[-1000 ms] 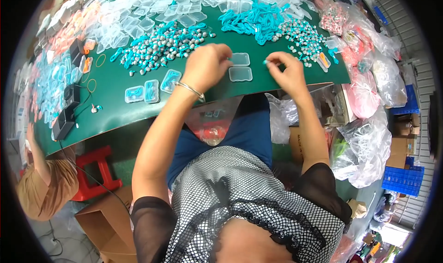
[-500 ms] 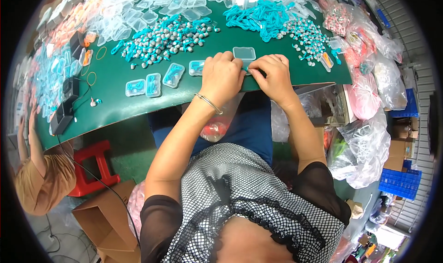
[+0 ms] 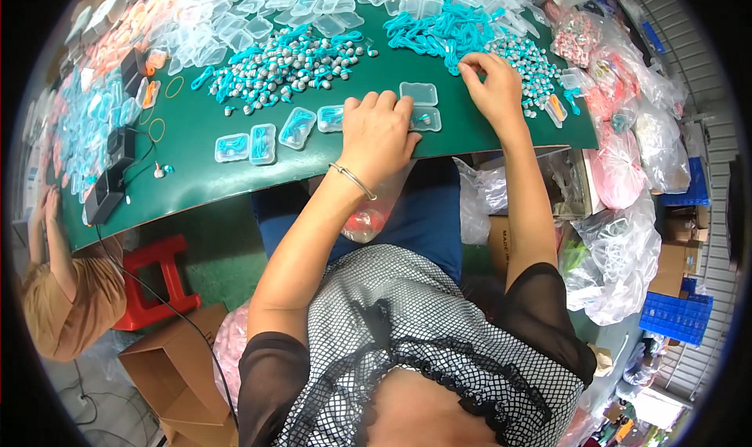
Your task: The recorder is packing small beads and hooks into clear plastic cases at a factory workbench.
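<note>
My left hand (image 3: 379, 132) lies over the left end of an open clear plastic box (image 3: 428, 120), thumb at the near edge and fingers at the far edge, steadying it. A small grey and turquoise piece shows inside the box; its lid (image 3: 419, 94) is folded back flat on the far side. My right hand (image 3: 497, 93) is raised with thumb and fingers apart, holding nothing visible. It hovers close to a pile of bundled turquoise cords (image 3: 439, 32) and a pile of small grey and turquoise earbud-like pieces (image 3: 526, 59).
Left of my left hand, filled clear cases with turquoise cords (image 3: 298, 128) stand in a row on the green table (image 3: 313, 165). Beyond are a large earbud pile (image 3: 286, 67) and many clear boxes (image 3: 227, 24). Another person's arm (image 3: 59, 243) is at far left; plastic bags (image 3: 619, 165) crowd the right.
My right hand has left the open box and moved right and away from me toward the turquoise piles. My left hand has stayed near the box, which now shows more plainly.
</note>
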Action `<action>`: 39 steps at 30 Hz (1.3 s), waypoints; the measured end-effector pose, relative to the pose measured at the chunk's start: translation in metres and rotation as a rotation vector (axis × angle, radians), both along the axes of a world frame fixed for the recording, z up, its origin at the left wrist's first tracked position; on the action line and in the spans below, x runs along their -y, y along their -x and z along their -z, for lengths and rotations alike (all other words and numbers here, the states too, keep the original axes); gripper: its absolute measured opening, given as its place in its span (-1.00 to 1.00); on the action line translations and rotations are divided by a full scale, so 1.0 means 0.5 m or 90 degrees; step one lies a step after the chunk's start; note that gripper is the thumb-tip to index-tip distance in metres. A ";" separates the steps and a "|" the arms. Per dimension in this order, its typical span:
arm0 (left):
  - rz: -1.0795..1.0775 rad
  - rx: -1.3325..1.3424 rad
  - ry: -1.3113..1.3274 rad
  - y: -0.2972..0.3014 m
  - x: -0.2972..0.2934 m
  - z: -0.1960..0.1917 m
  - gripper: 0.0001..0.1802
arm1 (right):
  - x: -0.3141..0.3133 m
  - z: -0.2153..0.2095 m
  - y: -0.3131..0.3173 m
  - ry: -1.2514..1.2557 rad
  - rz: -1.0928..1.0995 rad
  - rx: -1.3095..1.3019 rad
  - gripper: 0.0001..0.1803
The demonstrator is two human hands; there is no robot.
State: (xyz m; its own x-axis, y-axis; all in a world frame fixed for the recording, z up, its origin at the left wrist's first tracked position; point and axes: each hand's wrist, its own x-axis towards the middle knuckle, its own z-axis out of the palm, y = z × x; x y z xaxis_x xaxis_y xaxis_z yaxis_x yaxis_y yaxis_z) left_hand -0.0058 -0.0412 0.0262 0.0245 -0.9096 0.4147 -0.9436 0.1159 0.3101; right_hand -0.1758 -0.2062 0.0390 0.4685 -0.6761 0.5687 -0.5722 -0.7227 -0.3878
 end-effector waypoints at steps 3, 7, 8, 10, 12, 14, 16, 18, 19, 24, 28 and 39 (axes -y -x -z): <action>0.001 0.011 -0.019 -0.002 0.003 0.001 -0.53 | 0.026 0.011 -0.041 0.127 0.156 -0.154 -0.76; -0.001 0.006 -0.029 0.000 0.001 0.002 -0.55 | 0.052 0.040 -0.050 0.103 0.193 -0.230 -0.77; -0.005 0.005 -0.030 0.000 0.000 0.003 -0.55 | 0.052 0.042 -0.043 0.103 0.189 -0.231 -0.77; 0.005 -0.011 -0.017 0.000 -0.001 0.006 -0.55 | 0.045 0.036 -0.027 0.036 0.112 -0.021 -0.78; 0.006 -0.019 -0.015 -0.002 -0.003 0.007 -0.55 | 0.009 0.025 -0.007 0.041 0.044 0.053 -0.85; 0.008 -0.026 -0.013 -0.005 -0.003 0.006 -0.55 | -0.050 0.010 0.003 -0.119 -0.118 0.134 -0.89; 0.013 -0.015 -0.026 -0.005 0.000 0.004 -0.55 | -0.098 -0.002 0.010 -0.049 -0.198 0.034 -0.89; 0.015 -0.023 -0.022 -0.008 0.003 0.005 -0.54 | -0.115 0.003 0.012 0.009 -0.220 -0.037 -0.86; 0.016 -0.028 -0.018 -0.009 0.004 0.005 -0.54 | -0.116 0.006 0.011 0.023 -0.221 -0.047 -0.86; 0.021 -0.036 -0.028 -0.009 0.007 0.008 -0.52 | -0.121 -0.004 -0.001 0.127 -0.242 -0.111 -0.85; 0.022 -0.049 -0.029 -0.011 0.010 0.008 -0.51 | -0.118 -0.003 -0.006 0.147 -0.280 -0.154 -0.83; 0.025 -0.046 -0.026 -0.012 0.006 0.005 -0.53 | -0.112 0.013 0.021 -0.128 -0.259 0.005 -0.67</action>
State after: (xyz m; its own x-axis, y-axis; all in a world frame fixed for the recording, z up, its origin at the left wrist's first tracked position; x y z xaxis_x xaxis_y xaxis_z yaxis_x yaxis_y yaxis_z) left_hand 0.0000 -0.0441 0.0237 0.0172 -0.9265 0.3760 -0.9138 0.1380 0.3820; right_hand -0.1863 -0.1500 0.0325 0.7151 -0.5354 0.4494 -0.2546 -0.7983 -0.5459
